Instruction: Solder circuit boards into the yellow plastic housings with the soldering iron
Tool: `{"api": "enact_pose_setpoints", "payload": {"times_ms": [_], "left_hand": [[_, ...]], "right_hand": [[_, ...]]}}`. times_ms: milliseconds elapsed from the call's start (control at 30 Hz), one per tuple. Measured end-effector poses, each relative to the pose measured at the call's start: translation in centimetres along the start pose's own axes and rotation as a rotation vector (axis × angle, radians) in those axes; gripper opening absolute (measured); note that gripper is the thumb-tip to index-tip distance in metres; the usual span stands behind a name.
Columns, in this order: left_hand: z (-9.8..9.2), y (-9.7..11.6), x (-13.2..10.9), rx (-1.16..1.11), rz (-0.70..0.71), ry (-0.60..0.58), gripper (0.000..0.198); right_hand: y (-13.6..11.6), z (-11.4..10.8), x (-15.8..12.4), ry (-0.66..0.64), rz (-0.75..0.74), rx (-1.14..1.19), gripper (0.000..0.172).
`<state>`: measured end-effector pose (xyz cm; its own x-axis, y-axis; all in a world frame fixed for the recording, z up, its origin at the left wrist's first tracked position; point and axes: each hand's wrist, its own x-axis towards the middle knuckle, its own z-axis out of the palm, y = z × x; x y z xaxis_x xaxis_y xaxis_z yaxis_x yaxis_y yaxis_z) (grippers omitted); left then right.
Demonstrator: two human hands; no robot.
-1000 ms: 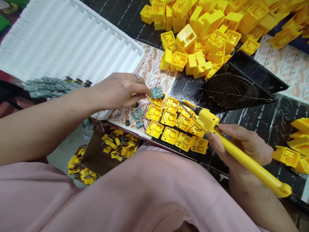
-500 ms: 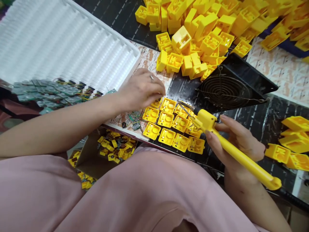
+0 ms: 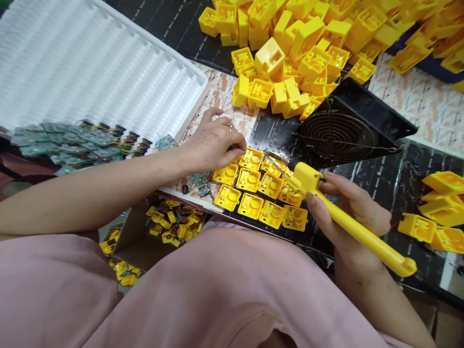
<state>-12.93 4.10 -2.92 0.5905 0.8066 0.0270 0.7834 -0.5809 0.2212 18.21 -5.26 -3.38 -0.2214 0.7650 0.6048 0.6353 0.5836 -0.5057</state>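
My right hand (image 3: 357,208) is wrapped round the handle of a yellow soldering gun (image 3: 366,237). The gun's thin metal tip points left, over the rows of small open yellow plastic cases (image 3: 249,180) at the table's near edge. Above the upper left of those rows is my left hand (image 3: 215,137), with a ring on one finger. Its thumb and forefinger are pinched together at the top left case; anything between them is too small to make out. Just below my left wrist lie small green circuit boards (image 3: 203,190) and a round black part (image 3: 185,189).
A black fan (image 3: 333,130) stands behind the soldering gun. Yellow cases are heaped (image 3: 308,43) at the back, with several more (image 3: 444,208) at right. At left is a white foam tray (image 3: 119,63) with wired boards (image 3: 68,142) by it. Below the edge, a cardboard box (image 3: 139,241) holds yellow pieces.
The view has shifted slightly. My left hand's fingers have curled into a tighter pinch, nearly in the same place. The soldering gun has barely moved and stays in my right hand.
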Motion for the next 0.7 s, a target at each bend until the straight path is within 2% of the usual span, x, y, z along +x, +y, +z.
{"api": "enact_pose_setpoints", "payload": {"times_ms": [167, 400, 533, 700], "left_hand": [[0.3, 0.9, 0.4, 0.11, -0.038, 0.024, 0.032], [0.1, 1.6, 0.8, 0.139, -0.052, -0.009, 0.034], [-0.5, 2.3, 1.3, 0.14, -0.064, -0.058, 0.034], [-1.8, 3.0, 1.6, 0.166, -0.035, -0.135, 0.038]], "right_hand": [[0.0, 0.8, 0.4, -0.008, -0.02, 0.011, 0.051], [-0.7, 2.0, 0.7, 0.003, -0.065, 0.107, 0.021], [-0.7, 2.7, 1.3, -0.004, -0.116, 0.119, 0.024], [-0.9, 2.9, 2.3, -0.036, -0.306, 0.068, 0.025]]}}
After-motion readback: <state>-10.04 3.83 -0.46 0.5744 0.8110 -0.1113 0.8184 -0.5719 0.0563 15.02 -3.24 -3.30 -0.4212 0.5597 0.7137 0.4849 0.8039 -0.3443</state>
